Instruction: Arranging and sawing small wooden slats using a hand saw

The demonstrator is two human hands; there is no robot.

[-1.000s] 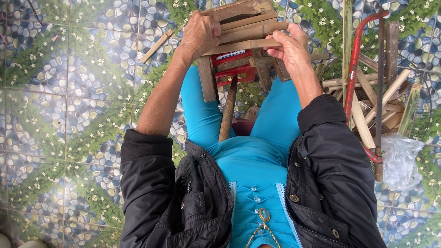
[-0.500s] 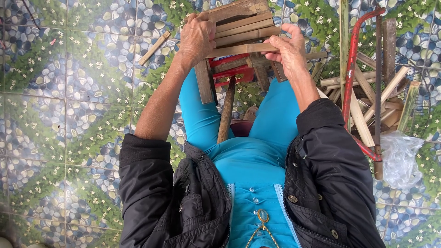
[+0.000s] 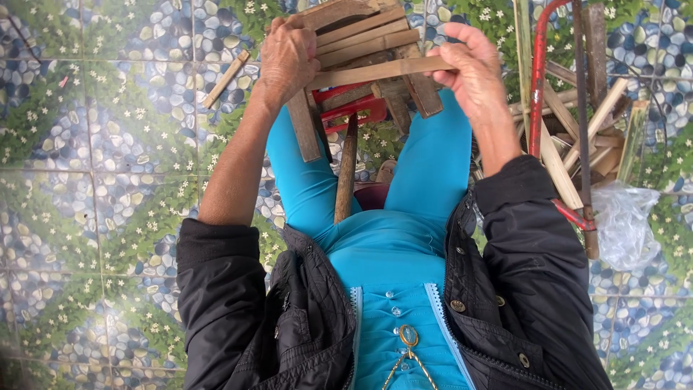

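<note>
Glossy floor tiles (image 3: 108, 144) underneath, printed with blue pebbles, green leaves and white flowers. Small wooden stool (image 3: 361, 43) (rough slats, weathered brown) is held above the knees, over the blue trousers. Left hand (image 3: 289, 58) is closed around the stool's left side near a flat leg. Right hand (image 3: 473, 72) pinches the end of a thin bamboo strip (image 3: 382, 70) lying across the slats. Wooden handle (image 3: 346, 170) stands between the legs, red plastic piece (image 3: 354, 112) beneath the stool. To the right: pile of split bamboo sticks (image 3: 570, 137), red metal bar (image 3: 538, 79), crumpled clear plastic bag (image 3: 624, 224). One loose stick (image 3: 225, 78) lies on tiles at left.
</note>
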